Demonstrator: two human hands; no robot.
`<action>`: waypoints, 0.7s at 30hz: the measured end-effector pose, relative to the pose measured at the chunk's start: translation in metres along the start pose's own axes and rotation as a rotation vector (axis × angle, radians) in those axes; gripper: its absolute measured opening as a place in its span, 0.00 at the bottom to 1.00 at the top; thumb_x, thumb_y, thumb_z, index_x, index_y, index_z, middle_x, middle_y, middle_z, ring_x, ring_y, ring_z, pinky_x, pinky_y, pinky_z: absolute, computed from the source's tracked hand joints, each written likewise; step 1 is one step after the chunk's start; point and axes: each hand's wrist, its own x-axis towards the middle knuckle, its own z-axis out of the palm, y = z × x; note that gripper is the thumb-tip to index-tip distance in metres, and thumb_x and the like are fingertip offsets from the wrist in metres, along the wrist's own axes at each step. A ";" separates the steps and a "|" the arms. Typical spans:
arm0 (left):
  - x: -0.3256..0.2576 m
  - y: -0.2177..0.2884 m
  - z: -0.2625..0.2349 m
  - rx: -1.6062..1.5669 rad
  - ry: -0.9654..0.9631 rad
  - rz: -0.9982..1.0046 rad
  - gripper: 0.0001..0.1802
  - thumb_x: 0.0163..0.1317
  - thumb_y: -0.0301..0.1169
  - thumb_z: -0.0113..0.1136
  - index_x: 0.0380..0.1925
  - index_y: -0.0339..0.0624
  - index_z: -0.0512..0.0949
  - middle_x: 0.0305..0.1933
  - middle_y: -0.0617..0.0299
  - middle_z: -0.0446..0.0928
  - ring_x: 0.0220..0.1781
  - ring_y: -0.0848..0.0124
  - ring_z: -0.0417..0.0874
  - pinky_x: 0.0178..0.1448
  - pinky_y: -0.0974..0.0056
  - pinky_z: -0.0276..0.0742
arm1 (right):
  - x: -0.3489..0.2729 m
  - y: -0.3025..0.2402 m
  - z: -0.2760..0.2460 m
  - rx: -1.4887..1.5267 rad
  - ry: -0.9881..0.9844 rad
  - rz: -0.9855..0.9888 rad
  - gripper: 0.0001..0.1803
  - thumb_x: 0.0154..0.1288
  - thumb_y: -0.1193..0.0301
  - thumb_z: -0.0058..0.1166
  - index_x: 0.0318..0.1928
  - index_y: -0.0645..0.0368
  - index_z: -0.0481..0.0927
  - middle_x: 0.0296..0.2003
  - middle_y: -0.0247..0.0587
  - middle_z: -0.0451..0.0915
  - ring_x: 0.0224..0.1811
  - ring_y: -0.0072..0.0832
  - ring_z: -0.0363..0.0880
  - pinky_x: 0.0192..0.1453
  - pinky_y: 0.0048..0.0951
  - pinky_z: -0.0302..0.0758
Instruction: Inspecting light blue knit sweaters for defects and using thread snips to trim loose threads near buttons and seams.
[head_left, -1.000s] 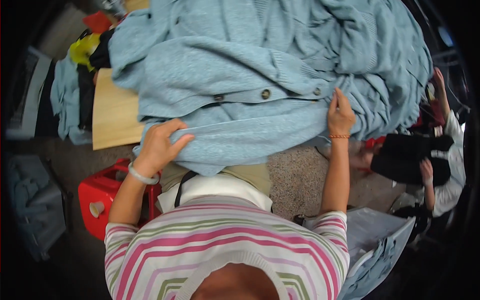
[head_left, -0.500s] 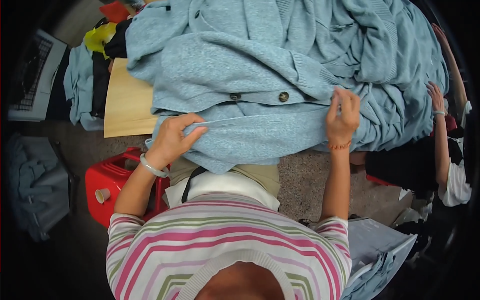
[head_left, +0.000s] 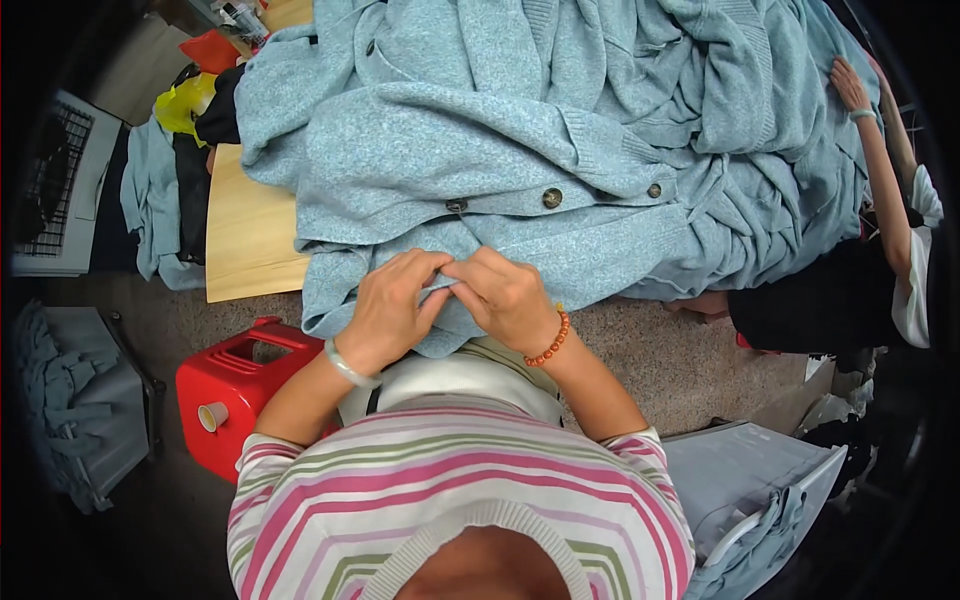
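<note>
A light blue knitted cardigan (head_left: 430, 150) with dark round buttons lies spread over the table in front of me, its lower front edge hanging toward my lap. My left hand (head_left: 392, 303) pinches that edge between thumb and fingers. Right beside it, my right hand (head_left: 503, 303) is closed on the same strip of knit, the fingertips of both hands almost meeting. The fabric between the fingertips is mostly hidden. One button (head_left: 552, 198) shows on the placket just beyond my right hand.
More blue knitwear (head_left: 740, 110) is heaped to the right, where another person's hand (head_left: 850, 84) rests on it. A red stool (head_left: 235, 385) with a paper cup (head_left: 212, 416) stands at my left. Bare wooden tabletop (head_left: 250, 235) shows at left; a grey bin (head_left: 760, 480) sits lower right.
My right hand has come left from the far part of the cardigan to meet my left hand, which moved slightly right and down. The other person's hand on the heap has shifted farther away.
</note>
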 end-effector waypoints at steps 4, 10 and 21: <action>0.002 -0.008 0.013 0.113 -0.057 -0.026 0.14 0.44 0.20 0.63 0.34 0.40 0.77 0.34 0.56 0.76 0.40 0.55 0.79 0.41 0.54 0.75 | -0.011 -0.001 -0.002 -0.012 0.034 -0.004 0.12 0.54 0.81 0.60 0.41 0.60 0.80 0.34 0.41 0.78 0.30 0.39 0.80 0.31 0.33 0.78; 0.014 -0.010 -0.007 -0.182 -0.182 -0.074 0.14 0.48 0.21 0.66 0.38 0.37 0.81 0.39 0.54 0.78 0.39 0.60 0.80 0.40 0.61 0.77 | -0.011 0.002 0.002 0.023 0.058 0.067 0.11 0.55 0.83 0.57 0.40 0.61 0.77 0.36 0.44 0.78 0.31 0.41 0.80 0.32 0.35 0.79; 0.071 -0.043 0.052 -0.287 0.303 -0.231 0.12 0.57 0.27 0.66 0.39 0.32 0.79 0.29 0.58 0.80 0.23 0.74 0.77 0.28 0.69 0.72 | -0.012 0.003 0.001 0.010 0.086 0.081 0.12 0.52 0.82 0.58 0.40 0.60 0.77 0.36 0.42 0.78 0.30 0.40 0.81 0.31 0.36 0.79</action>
